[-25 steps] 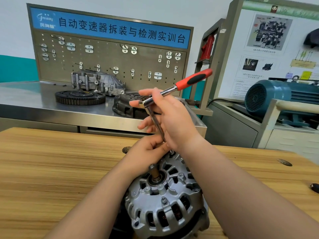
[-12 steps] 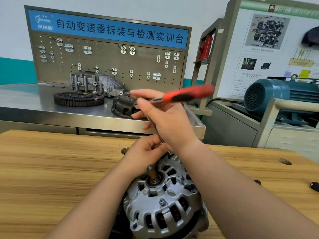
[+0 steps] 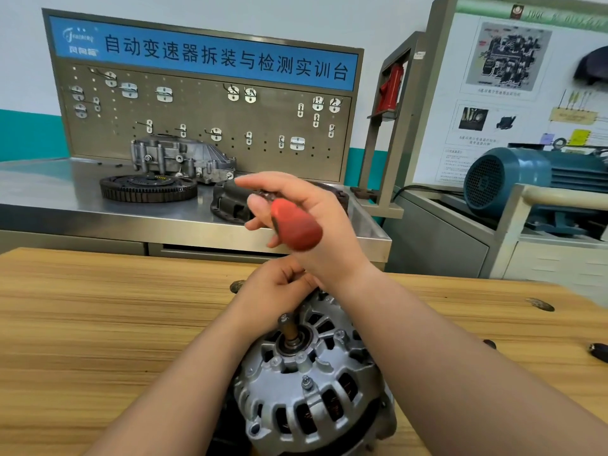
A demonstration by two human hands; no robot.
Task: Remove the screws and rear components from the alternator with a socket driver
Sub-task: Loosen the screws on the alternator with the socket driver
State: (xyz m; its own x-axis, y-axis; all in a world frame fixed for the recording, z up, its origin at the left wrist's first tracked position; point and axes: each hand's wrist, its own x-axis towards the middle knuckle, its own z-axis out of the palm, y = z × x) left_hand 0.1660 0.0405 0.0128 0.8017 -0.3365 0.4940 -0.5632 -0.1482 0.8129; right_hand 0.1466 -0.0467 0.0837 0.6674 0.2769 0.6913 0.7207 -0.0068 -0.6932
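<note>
My right hand (image 3: pixel 325 222) closes its fingers (image 3: pixel 263 184) round the driver (image 3: pixel 296 230). Directly below, my left hand (image 3: pixel 273 291) curls at the rim of the alternator (image 3: pixel 312 383); I cannot tell what it holds. The alternator rests on the bench (image 3: pixel 98 324).

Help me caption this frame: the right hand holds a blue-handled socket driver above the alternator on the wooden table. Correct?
Not quite. The head view shows that the socket driver has a red handle, not a blue one. The right hand does hold it above the alternator on the wooden table.
</note>
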